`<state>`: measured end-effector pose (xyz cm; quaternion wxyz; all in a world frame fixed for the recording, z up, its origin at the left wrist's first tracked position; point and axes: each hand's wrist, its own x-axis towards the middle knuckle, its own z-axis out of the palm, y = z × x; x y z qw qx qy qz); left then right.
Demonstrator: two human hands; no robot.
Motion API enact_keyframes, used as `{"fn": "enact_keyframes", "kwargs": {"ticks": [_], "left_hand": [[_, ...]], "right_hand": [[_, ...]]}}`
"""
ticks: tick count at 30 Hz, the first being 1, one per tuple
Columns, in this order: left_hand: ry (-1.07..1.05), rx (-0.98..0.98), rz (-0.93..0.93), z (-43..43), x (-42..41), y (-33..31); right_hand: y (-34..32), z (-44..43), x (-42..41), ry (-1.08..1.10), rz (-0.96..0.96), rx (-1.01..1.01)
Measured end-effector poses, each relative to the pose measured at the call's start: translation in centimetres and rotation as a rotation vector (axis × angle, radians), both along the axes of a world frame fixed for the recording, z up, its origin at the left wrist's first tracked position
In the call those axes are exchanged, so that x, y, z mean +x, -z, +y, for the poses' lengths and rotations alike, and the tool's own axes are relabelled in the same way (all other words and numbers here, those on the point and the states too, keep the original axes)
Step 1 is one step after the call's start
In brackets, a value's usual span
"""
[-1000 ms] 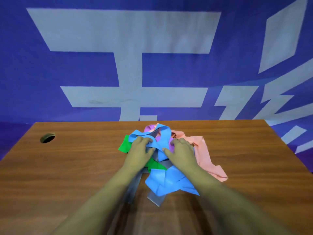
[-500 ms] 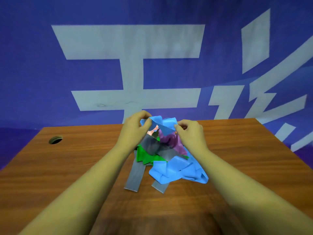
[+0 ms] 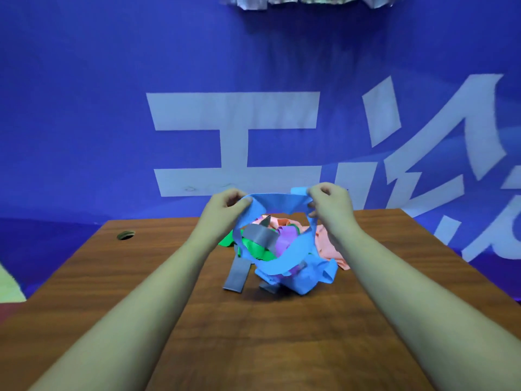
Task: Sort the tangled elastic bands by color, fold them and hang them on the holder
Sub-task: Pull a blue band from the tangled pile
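A tangled heap of elastic bands lies mid-table: grey [image 3: 258,235], green [image 3: 255,248], purple [image 3: 286,239] and salmon pink [image 3: 328,246] ones. A blue band [image 3: 277,203] is lifted above the heap. My left hand [image 3: 225,206] pinches its left end and my right hand [image 3: 328,200] pinches its right end, stretching the top flat between them. The band's loop hangs down and still runs into a crumpled blue mass [image 3: 301,273] at the heap's front. No holder is in view.
The wooden table [image 3: 253,334] has a round cable hole [image 3: 125,235] at its far left. A blue banner [image 3: 112,108] with pale characters hangs behind the table. Something shiny [image 3: 296,0] hangs at the top edge.
Both hands rose from the heap and moved apart, lifting the blue band and stretching it wide. The view tilted up.
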<state>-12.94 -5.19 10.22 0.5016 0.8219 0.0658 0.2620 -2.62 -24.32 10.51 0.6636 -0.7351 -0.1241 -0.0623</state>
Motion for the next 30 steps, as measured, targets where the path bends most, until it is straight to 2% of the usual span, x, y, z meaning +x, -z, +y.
{"fn": "enact_keyframes", "kwargs": {"ticks": [3, 5, 8, 10, 13, 15, 19, 21, 26, 30], "left_hand": [[0.080, -0.149, 0.009, -0.9, -1.9, -0.1], [0.142, -0.256, 0.020, -1.7, -3.2, -0.2], [0.209, -0.426, 0.018, -3.0, -4.1, -0.2], [0.212, -0.473, 0.004, -3.9, -4.3, -0.1], [0.191, -0.529, 0.001, -4.6, -4.4, 0.1], [0.157, -0.558, 0.015, -4.4, -4.4, 0.4], [0.165, -0.625, 0.031, -3.4, -5.0, 1.5], [0.177, -0.645, 0.054, -3.0, -5.4, 2.1], [0.083, -0.462, 0.163, -2.9, -7.1, 3.8], [0.292, -0.361, 0.095, -3.0, -8.7, 5.5]], "right_hand": [[-0.2, -1.1, -1.3, 0.016, -0.008, -0.057], [-0.3, -1.6, -2.7, -0.049, 0.109, -0.026], [-0.2, -2.1, -5.3, -0.261, 0.381, 0.074], [0.3, -2.4, -6.8, -0.430, 0.477, 0.037], [1.6, -2.3, -8.8, -0.650, 0.516, 0.001], [2.5, -2.0, -10.1, -0.728, 0.463, -0.016], [4.5, -1.9, -11.8, -0.665, 0.267, -0.128], [5.1, -1.6, -12.4, -0.593, 0.228, -0.160], [4.4, -0.5, -12.6, -0.384, 0.184, -0.081], [3.7, -0.1, -12.2, -0.293, 0.161, -0.057]]}}
